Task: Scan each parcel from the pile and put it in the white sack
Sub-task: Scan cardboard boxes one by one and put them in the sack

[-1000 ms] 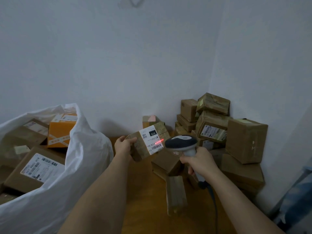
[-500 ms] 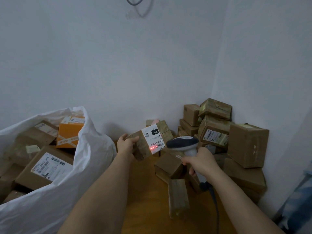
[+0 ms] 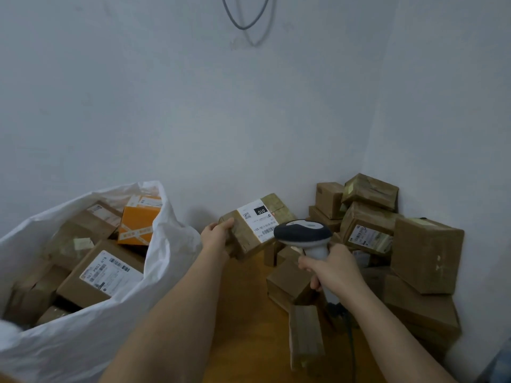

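The left hand [image 3: 217,235] grips a small brown cardboard parcel [image 3: 249,233] by its left end, thumb on top and fingers curled beneath, holding it tilted in the air above the wooden tabletop [image 3: 243,313]. A white shipping label [image 3: 257,220] faces up on the parcel; it carries a black block with "010" in white, a small QR code beside it, a line of digits too blurred to read, and a barcode at the lower edge. The right hand [image 3: 333,268] is closed around the pale grip of a handheld barcode scanner [image 3: 302,234], whose dark grey head sits just beside the label's lower right corner, partly covering the parcel's edge. A dark cable [image 3: 349,331] runs down from the scanner's handle.

On the left stands the white sack [image 3: 83,341], open at the mouth and holding several boxes. Among them is an orange box [image 3: 137,223] crossed with pale printed tape, and a brown box [image 3: 102,275] whose white label shows a barcode and characters that look like "P802 H18", though they are not sharp.

In the right corner against the wall is the pile of parcels [image 3: 387,239], brown cartons stacked unevenly. One taped carton [image 3: 369,233] shows a white label with barcodes, unreadable. A narrow box [image 3: 305,335] lies on the tabletop near the right forearm. A loop of grey wire [image 3: 244,22] hangs on the wall above.
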